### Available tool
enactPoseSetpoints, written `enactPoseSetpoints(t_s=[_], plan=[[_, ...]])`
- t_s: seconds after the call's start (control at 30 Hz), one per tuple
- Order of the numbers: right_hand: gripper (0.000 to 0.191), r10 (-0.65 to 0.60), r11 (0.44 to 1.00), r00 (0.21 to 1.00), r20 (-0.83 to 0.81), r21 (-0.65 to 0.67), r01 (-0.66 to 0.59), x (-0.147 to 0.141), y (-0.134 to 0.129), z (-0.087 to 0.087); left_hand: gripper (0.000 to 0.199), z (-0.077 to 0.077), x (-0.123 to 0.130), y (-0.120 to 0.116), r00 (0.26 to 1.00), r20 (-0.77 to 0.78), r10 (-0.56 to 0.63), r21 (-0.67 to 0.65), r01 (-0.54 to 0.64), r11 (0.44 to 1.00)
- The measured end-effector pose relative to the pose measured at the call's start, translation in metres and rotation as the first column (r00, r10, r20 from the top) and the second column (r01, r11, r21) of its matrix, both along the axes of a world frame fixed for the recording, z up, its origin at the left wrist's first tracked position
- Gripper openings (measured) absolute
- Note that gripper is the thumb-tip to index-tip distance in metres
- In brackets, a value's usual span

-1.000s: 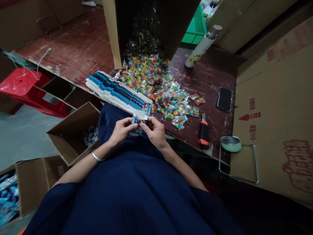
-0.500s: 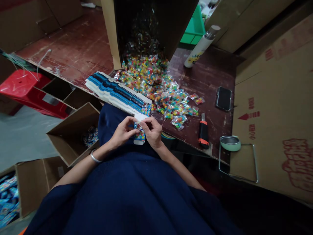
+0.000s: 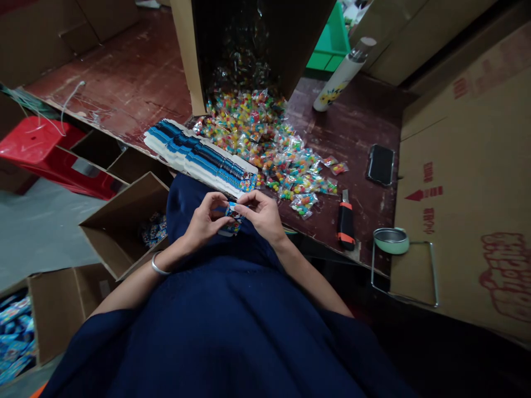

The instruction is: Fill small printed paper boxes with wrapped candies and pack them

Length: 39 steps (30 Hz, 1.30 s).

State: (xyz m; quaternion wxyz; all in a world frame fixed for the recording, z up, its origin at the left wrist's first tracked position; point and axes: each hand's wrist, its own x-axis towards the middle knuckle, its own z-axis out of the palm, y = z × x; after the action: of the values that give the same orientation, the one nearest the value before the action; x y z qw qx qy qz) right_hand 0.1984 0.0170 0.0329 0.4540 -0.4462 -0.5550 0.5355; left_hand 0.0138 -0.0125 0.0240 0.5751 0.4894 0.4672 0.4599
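A small blue printed box (image 3: 234,216) is held between both hands above my lap, close to the table's front edge. My left hand (image 3: 204,220) pinches its left side, with a bracelet on the wrist. The fingers of my right hand (image 3: 262,214) close on its upper right part. Just beyond lies a long row of flat blue and white cartons (image 3: 199,157) along the table edge. Small clear bags of colourful candy (image 3: 253,127) are heaped behind the row, spilling from a large carton (image 3: 188,55) on its side.
On the table's right are a white bottle (image 3: 342,77), a phone (image 3: 380,165) and an orange-black cutter (image 3: 345,221). A green bowl (image 3: 390,241) sits at the right edge. Open boxes (image 3: 124,226) and a red stool (image 3: 37,143) stand at left.
The white flap at the top of the small box no longer shows, and its lower end flap is less visible. My right hand has shifted slightly up and now covers more of the box.
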Motion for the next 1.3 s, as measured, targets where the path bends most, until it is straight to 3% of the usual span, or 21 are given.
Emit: enactPoseSetpoints(t_s=[0.2,0.37,0.53,0.63,0.7,0.77,0.8,0.93,1.0,1.07,1.1,1.17,1.23,1.3], plan=[[0.037,0.005,1.000,1.000,0.004,-0.020,-0.005,0.009,0.009,0.002,0.058,0.003,0.002,-0.001,0.999,0.012,-0.044,-0.032,0.044,0.999],[0.040,0.005,0.995,0.999,0.041,0.103,-0.009,0.008,0.003,0.004,0.063,0.008,0.005,-0.004,0.996,0.068,-0.058,-0.063,0.062,0.996],[0.040,0.042,0.970,0.993,0.110,0.235,-0.067,0.016,-0.011,-0.003,0.047,0.001,0.009,-0.008,0.997,0.049,-0.057,-0.090,0.061,0.994],[0.034,0.111,0.946,0.968,0.227,0.276,-0.173,0.031,-0.007,-0.009,0.041,-0.007,0.009,-0.006,0.990,0.045,-0.135,-0.127,0.140,0.982],[0.028,0.055,0.953,0.943,0.329,0.264,-0.147,0.044,0.007,-0.015,0.038,-0.009,0.004,0.000,0.969,0.015,-0.245,-0.160,0.244,0.956],[0.020,-0.132,0.958,0.876,0.464,0.288,-0.009,0.055,0.027,-0.022,0.037,-0.008,-0.007,0.008,0.928,-0.078,-0.363,-0.165,0.347,0.923],[0.018,-0.196,0.949,0.799,0.568,0.314,0.010,0.058,0.038,-0.026,0.037,-0.006,-0.015,0.012,0.899,-0.143,-0.413,-0.154,0.392,0.907],[0.025,-0.211,0.928,0.497,0.841,0.333,-0.170,0.061,0.073,-0.038,0.055,0.011,-0.051,0.026,0.710,-0.404,-0.577,-0.126,0.581,0.804],[0.015,-0.246,0.910,0.425,0.871,0.359,-0.208,0.060,0.080,-0.043,0.057,0.019,-0.063,0.028,0.600,-0.456,-0.657,-0.137,0.682,0.719],[0.011,-0.292,0.898,0.415,0.862,0.397,-0.191,0.061,0.083,-0.046,0.040,0.022,-0.068,0.028,0.546,-0.436,-0.715,-0.157,0.736,0.658],[0.017,-0.326,0.892,0.432,0.841,0.425,-0.155,0.063,0.083,-0.045,0.031,0.021,-0.068,0.028,0.559,-0.403,-0.724,-0.170,0.732,0.660],[0.024,-0.423,0.863,0.505,0.753,0.505,-0.030,0.066,0.078,-0.039,0.022,0.015,-0.063,0.028,0.672,-0.330,-0.663,-0.189,0.641,0.744],[0.023,-0.503,0.819,0.618,0.605,0.561,0.118,0.067,0.069,-0.024,0.024,0.006,-0.053,0.028,0.821,-0.254,-0.512,-0.182,0.479,0.859],[0.022,-0.473,0.822,0.751,0.460,0.536,0.190,0.064,0.056,-0.004,0.029,-0.003,-0.043,0.029,0.908,-0.167,-0.383,-0.165,0.358,0.919]])
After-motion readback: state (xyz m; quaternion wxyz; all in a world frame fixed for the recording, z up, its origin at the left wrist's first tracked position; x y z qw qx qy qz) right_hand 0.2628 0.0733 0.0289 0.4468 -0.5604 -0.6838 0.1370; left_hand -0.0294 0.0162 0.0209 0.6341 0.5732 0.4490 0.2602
